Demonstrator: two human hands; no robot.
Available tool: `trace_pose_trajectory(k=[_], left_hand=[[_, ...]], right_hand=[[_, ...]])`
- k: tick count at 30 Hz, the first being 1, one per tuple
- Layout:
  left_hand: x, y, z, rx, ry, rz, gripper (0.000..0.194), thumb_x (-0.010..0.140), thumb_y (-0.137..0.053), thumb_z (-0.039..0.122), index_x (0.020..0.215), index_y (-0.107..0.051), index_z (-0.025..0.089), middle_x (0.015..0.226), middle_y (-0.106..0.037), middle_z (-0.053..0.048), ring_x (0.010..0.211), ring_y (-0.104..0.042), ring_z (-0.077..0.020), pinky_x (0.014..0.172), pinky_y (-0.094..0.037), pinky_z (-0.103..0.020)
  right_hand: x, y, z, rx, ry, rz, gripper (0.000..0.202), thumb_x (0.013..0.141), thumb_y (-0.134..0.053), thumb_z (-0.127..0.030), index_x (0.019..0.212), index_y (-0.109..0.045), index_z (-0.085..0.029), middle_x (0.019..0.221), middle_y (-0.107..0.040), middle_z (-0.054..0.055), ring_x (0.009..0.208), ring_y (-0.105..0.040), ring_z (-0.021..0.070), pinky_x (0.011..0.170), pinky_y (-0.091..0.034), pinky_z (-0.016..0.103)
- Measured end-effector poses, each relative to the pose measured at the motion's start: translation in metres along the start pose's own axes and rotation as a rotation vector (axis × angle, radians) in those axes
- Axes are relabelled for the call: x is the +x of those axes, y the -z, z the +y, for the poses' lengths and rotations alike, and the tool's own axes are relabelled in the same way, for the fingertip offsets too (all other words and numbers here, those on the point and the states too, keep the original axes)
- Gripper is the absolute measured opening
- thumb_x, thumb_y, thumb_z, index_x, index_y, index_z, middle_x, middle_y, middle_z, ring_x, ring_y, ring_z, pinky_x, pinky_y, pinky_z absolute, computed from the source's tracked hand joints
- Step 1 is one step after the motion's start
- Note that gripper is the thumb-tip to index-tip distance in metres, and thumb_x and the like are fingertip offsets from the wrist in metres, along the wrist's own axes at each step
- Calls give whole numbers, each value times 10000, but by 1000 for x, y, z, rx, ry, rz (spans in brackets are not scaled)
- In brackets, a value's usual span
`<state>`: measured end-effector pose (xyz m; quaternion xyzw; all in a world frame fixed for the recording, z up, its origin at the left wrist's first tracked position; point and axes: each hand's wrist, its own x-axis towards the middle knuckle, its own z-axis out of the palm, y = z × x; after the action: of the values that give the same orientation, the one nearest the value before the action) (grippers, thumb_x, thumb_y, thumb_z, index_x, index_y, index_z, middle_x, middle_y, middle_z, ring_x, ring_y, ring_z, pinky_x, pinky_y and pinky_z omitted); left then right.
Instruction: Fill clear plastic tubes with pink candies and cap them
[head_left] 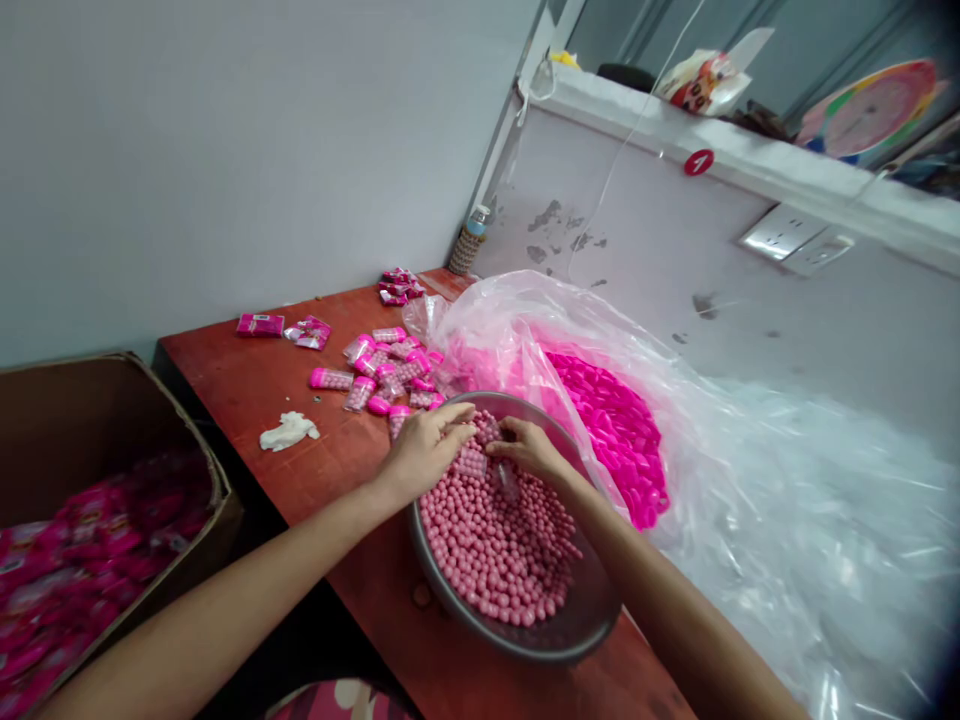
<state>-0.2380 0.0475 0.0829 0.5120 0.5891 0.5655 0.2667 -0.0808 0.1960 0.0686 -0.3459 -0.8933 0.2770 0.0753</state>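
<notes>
Beads (499,560) are heaped in a grey bowl (592,600), which is set at the near edge of the red table (225,370). The left hand (431,445) is held over the far left of the heap, with fingers and thumb bent towards the middle. The right hand (529,450) is held opposite, with its thumb and fingers brought close together. Between and just below the fingertips, 2 small containers are seen: a vial (472,463) with beads in it, nearer the left hand, and a clear vial (506,482) below the right hand. Whether either vial is grasped or only lies on the beads cannot be told for either hand, as the fingertips are blurred and crowded together.

The work is judged to be partway along. A pile of capped vials (409,370), filled with beads and closed with pink caps, is gathered on the table, far left of the bowl. Much seems to be left: a deep heap of beads is not yet bottled, and many loose caps (611,430) are held in an open bag (525,290) to the right. Pink packets (97,550) are piled in a carton (214,480) at the near left.
</notes>
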Motion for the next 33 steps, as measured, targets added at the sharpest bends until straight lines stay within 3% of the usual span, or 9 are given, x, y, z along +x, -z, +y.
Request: trace_pose_trajectory(k=[4, 7, 9, 11, 14, 18, 25, 29, 33], left_hand=[[2, -9, 12, 122, -22, -69, 395, 784, -519, 245, 1161, -556, 131, 1030, -669, -95, 943, -606, -211, 892, -433, -336], [0, -18, 16, 27, -25, -154, 338, 797, -503, 247, 1101, -598, 134, 967, -682, -81, 893, -611, -202, 863, -442, -323], [-4, -23, 16, -97, -28, -203, 269, 802, -492, 230, 1003, -648, 144, 968, -677, -69, 900, -604, -193, 834, -453, -298], [-7, -27, 15, -240, 31, -296, 254, 795, -499, 230, 973, -659, 147, 958, -673, -65, 872, -609, -190, 754, -483, -281], [-9, -31, 13, -434, 209, -443, 269, 768, -535, 251, 984, -656, 146, 918, -669, -63, 789, -617, -178, 639, -502, -262], [-10, -34, 14, -523, 358, -485, 286, 714, -611, 276, 957, -665, 137, 829, -657, -47, 730, -598, -156, 655, -500, -283], [-15, -37, 23, -511, 317, -577, 279, 738, -608, 295, 959, -638, 129, 832, -617, -34, 745, -553, -134, 692, -461, -260], [-18, -38, 22, -420, 223, -557, 251, 745, -595, 282, 936, -623, 121, 809, -597, -29, 713, -531, -128, 638, -436, -224], [-18, -39, 19, -336, 188, -566, 258, 777, -549, 279, 992, -597, 145, 831, -604, -35, 745, -549, -151, 663, -452, -246]], right_hand=[[-24, 7, -21, 428, 0, -32, 264, 762, -554, -391, 878, -546, -153, 802, -599, 13, 726, -577, 139, 686, -470, 280], [-49, 4, -41, 860, -38, -30, 257, 717, -635, -367, 860, -545, -173, 815, -603, 3, 745, -590, 135, 752, -477, 318], [-65, 2, -49, 915, -68, -5, 255, 700, -660, -359, 832, -541, -176, 779, -605, -1, 721, -597, 137, 720, -491, 316], [-77, 2, -49, 844, -61, 59, 271, 694, -672, -345, 859, -530, -185, 776, -613, 2, 721, -606, 146, 684, -501, 303], [-92, 11, -40, 576, 67, 186, 367, 712, -666, -302, 1028, -502, -215, 916, -620, 33, 809, -612, 163, 718, -501, 303], [-105, 24, -32, 229, 248, 216, 283, 789, -585, -264, 1069, -548, -231, 969, -632, 41, 862, -605, 161, 770, -482, 287], [-114, 18, -37, 167, 315, 323, 131, 782, -589, -214, 909, -620, -202, 837, -669, 21, 742, -617, 129, 675, -475, 217], [-122, 13, -40, 140, 305, 375, 45, 781, -577, -214, 769, -599, -176, 696, -637, 5, 616, -579, 104, 593, -446, 193], [-131, 11, -43, 189, 220, 330, 92, 797, -543, -231, 874, -574, -191, 749, -636, 11, 656, -579, 117, 602, -440, 206]])
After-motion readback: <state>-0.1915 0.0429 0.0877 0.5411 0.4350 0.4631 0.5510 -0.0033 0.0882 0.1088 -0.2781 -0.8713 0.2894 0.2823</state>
